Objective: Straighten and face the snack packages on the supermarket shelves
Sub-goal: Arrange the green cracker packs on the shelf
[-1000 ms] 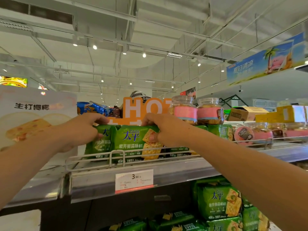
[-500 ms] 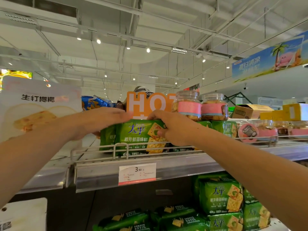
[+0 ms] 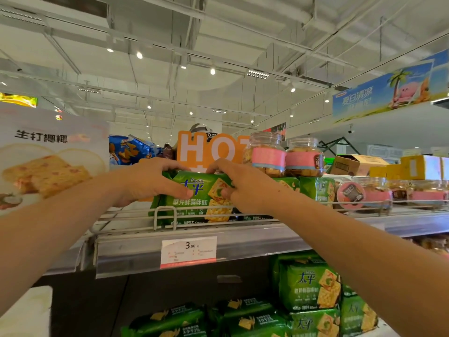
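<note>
Overhead, on the top shelf, I have both hands on 1 green cracker pack (image 3: pixel 194 200), which stands on edge directly above the price tag (image 3: pixel 189 251) and just behind the wire rail (image 3: pixel 165 215) over that tag. My left hand (image 3: pixel 145 181) grips the pack's upper left corner, fingers over the top edge and thumb across the printed front. My right hand (image 3: pixel 245 186) pinches the upper right corner the same way, thumb on the cracker picture. The pack's face points toward me and its label reads level.

Right of the tag, more green packs (image 3: pixel 315 190) sit on the same shelf with 2 pink-banded jars (image 3: pixel 284 156) resting on top of them, and further jars lie on their sides beyond. Below and right of the tag, a lower shelf carries stacked packs of the same brand (image 3: pixel 308 288). An orange HOT sign (image 3: pixel 209 149) rises behind the pack, above the tag.

The step in hand, as I judge it, is squaring this front pack against the rail. The next move likely calls for nudging it flush and upright, then letting go gently so it does not tip backward. After that, the neighbours right of the tag look like the next candidates; whether packs stand behind this 1 I cannot tell.
</note>
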A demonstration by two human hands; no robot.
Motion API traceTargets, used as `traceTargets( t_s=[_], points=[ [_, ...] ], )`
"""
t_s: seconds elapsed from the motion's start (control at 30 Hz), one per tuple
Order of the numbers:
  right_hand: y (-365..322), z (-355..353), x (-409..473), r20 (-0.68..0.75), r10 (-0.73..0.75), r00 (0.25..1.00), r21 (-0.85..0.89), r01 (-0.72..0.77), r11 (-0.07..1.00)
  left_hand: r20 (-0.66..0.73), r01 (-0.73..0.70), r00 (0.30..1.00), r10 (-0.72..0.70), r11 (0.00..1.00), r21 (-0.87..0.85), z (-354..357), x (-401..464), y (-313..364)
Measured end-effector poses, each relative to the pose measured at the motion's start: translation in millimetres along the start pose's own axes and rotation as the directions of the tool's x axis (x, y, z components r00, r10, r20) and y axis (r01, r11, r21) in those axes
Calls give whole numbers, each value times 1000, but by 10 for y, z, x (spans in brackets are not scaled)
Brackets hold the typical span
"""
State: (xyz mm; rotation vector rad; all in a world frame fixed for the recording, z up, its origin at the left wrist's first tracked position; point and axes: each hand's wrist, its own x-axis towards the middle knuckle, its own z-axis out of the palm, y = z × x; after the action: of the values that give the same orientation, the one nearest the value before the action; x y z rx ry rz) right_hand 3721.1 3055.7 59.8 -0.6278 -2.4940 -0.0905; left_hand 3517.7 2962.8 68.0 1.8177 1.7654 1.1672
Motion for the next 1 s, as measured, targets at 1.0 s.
traceTargets(
  t_s=[1.0],
  points=[
    [369, 250, -687, -445, -76, 892, -100, 35, 994, -5, -329, 513, 858, 202, 922, 1011, -257, -150]
  ],
)
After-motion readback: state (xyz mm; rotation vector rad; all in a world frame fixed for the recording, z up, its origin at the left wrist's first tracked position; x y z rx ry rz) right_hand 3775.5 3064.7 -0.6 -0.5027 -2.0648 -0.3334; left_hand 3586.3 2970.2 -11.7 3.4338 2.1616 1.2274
